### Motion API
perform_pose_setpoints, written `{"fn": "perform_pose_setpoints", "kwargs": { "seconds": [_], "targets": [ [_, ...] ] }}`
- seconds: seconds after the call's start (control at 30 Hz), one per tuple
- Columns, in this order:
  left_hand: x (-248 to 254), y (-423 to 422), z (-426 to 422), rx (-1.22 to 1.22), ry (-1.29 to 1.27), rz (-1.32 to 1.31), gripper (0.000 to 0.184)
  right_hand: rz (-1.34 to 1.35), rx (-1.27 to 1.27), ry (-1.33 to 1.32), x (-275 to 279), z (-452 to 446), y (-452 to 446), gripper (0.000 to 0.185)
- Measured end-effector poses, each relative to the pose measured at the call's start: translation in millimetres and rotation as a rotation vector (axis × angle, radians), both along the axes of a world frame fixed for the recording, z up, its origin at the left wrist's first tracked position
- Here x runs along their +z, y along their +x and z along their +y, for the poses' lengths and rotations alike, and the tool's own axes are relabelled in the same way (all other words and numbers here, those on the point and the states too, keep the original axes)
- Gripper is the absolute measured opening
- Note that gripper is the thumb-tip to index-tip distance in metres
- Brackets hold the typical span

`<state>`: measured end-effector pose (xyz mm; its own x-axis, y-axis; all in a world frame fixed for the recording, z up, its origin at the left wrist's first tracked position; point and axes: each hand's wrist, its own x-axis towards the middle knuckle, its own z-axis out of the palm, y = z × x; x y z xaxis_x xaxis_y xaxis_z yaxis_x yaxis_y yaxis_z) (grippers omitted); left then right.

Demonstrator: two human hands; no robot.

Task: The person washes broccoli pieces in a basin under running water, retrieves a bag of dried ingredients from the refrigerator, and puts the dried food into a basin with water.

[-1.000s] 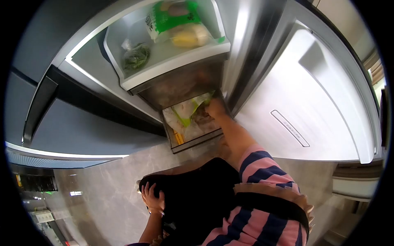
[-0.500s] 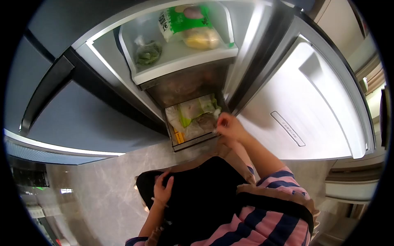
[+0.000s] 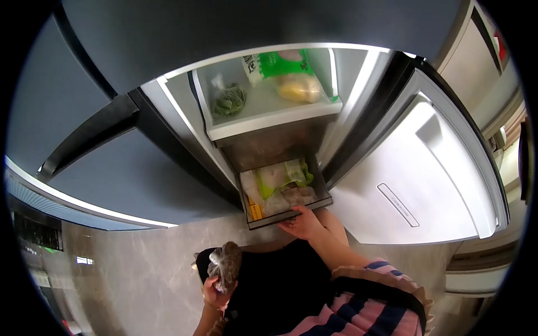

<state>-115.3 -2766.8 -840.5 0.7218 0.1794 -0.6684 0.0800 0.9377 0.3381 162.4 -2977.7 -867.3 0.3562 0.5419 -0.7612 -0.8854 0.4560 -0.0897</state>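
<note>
My left hand (image 3: 216,293) is closed around a knotted clear plastic bag (image 3: 226,265) with something brown inside, held up over my black apron. I cannot tell what the brown contents are. My right hand (image 3: 304,223) grips the front edge of the pulled-out lower freezer drawer (image 3: 263,221), thumb on the rim and fingers at its front. Inside the drawer lie a green-and-clear food packet (image 3: 274,176), a clear bag of brownish food (image 3: 298,195) and a yellow-orange box (image 3: 255,210) at the left.
Above, a white-fronted drawer (image 3: 274,121) holds a bag of greens (image 3: 229,100), a green-and-white bag (image 3: 284,61) and a bag of yellow food (image 3: 300,88). The freezer door (image 3: 386,173) stands open at the right. Closed dark doors (image 3: 140,173) flank the left, above a tiled floor (image 3: 134,274).
My left hand, empty before, now holds the bag with brown contents. My right hand has moved from above the drawer's right side down onto its front edge. The view has shifted slightly.
</note>
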Motion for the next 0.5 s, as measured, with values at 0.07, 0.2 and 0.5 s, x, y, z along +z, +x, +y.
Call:
{"fn": "perform_pose_setpoints", "kwargs": {
  "seconds": [0.07, 0.2, 0.5],
  "targets": [
    [-6, -11, -3, 0.051, -0.012, -0.030, 0.050, 0.094, -0.036, -0.017, 1, 7, 14, 0.061],
    [-13, -7, -4, 0.117, 0.024, -0.073, 0.050, 0.192, -0.044, -0.013, 1, 13, 30, 0.068],
    [-3, -5, -10, 0.078, -0.033, -0.130, 0.051, -0.018, -0.041, -0.040, -12, 65, 100, 0.063]
  ]
}}
